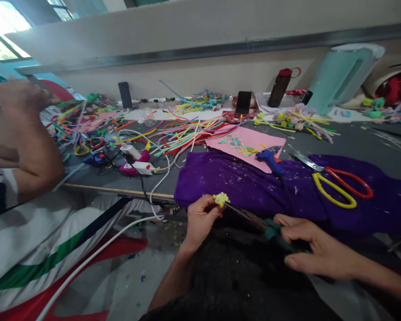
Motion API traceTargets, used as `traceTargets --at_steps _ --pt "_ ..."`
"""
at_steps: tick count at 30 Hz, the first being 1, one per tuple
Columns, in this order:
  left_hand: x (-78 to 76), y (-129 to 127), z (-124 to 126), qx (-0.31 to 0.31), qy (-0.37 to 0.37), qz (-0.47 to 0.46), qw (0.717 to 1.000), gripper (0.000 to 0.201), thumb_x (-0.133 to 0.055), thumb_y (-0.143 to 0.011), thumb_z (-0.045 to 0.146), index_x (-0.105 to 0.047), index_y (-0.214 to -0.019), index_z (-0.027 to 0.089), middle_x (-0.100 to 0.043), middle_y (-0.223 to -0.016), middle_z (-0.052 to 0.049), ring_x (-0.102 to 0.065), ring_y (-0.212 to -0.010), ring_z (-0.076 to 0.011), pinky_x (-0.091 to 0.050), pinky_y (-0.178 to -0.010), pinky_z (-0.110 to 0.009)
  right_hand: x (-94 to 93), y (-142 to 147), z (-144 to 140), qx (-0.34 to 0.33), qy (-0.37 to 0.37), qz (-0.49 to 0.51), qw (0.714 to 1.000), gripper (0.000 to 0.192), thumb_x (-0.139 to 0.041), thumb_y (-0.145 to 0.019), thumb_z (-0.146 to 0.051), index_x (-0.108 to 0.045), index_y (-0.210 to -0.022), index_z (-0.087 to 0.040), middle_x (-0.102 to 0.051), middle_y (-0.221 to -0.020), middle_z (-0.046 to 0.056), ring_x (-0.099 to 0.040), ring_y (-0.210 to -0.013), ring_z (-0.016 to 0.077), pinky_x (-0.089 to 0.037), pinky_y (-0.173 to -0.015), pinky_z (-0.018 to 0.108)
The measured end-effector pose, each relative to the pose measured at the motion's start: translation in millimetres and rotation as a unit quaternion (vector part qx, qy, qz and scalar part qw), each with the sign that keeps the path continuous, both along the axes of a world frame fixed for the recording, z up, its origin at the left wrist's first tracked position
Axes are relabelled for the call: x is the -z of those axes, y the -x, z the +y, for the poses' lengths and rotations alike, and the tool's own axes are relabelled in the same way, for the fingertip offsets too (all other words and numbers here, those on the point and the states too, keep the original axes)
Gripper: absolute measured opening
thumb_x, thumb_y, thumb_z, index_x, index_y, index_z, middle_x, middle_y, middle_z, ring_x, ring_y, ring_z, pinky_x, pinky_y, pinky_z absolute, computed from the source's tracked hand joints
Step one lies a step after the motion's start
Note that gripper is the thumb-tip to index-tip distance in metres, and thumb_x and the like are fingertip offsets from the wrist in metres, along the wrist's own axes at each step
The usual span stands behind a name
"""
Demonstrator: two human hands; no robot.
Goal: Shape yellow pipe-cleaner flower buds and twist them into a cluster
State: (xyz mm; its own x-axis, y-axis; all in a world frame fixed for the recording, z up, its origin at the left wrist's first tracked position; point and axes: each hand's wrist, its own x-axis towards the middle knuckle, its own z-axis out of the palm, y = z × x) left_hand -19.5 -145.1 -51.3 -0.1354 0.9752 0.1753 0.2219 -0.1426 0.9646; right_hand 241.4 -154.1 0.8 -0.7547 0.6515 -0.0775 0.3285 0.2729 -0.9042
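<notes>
Yellow and fuzzy, a small pipe-cleaner flower (221, 199) is sitting pinched in the fingertips of the left hand (200, 220), right at the near edge of the purple cloth (240, 180) that is draping over the desk (354, 141). That left hand is rising from a bent wrist, palm turned toward the body, its grip closing on the flower. A thin dark tool (254, 218) with a green handle is running from the flower down and to the right into the right hand (316, 249), which is lying low and flat over the person's dark lap, fingers curling around the handle and the thumb pressing along it. The tool's tip is meeting the flower just beside the left fingertips.

On the cloth, well apart from both hands, a blue glue gun (270, 159) is resting beside a pink sheet (250, 145), and red-and-yellow scissors (337, 183) are lying open further right. Loose pipe cleaners (187, 131) are sprawling across the desk behind. At the left, another person's arm (26, 138) is lifting above a striped white shirt.
</notes>
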Motion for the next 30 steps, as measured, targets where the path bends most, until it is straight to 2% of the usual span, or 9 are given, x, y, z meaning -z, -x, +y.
traceTargets --at_steps 13,25,30 --pt "-2.0 0.1 0.9 0.006 -0.051 0.102 0.993 0.01 -0.06 -0.072 0.022 -0.063 -0.063 0.017 -0.06 -0.064 0.001 -0.052 -0.06 -0.0109 -0.041 -0.061 -0.022 3.2 -0.7 -0.3 0.01 -0.026 -0.001 1.0 0.034 -0.055 -0.077 -0.038 -0.037 -0.058 -0.017 -0.039 -0.072 0.0 -0.04 -0.069 0.014 -0.033 -0.061 0.027" --pt "-0.7 0.0 1.4 0.009 -0.058 0.125 0.99 0.012 -0.061 -0.072 0.025 -0.064 -0.063 0.018 -0.062 -0.064 0.0 -0.054 -0.06 -0.0117 -0.04 -0.061 -0.022 6.0 0.8 0.0 0.012 -0.036 -0.015 0.999 0.032 -0.056 -0.077 -0.029 -0.035 -0.057 -0.017 -0.039 -0.072 0.0 -0.04 -0.068 0.0127 -0.033 -0.06 0.026" --pt "-0.2 -0.2 0.8 0.006 -0.067 0.139 0.988 0.009 -0.061 -0.072 0.023 -0.064 -0.066 0.018 -0.063 -0.068 -0.001 -0.055 -0.062 -0.0119 -0.041 -0.062 -0.022 5.6 0.6 0.8 0.012 0.009 -0.012 1.0 0.033 -0.055 -0.078 -0.036 -0.038 -0.057 -0.016 -0.041 -0.073 0.0 -0.041 -0.068 0.0127 -0.034 -0.061 0.025"
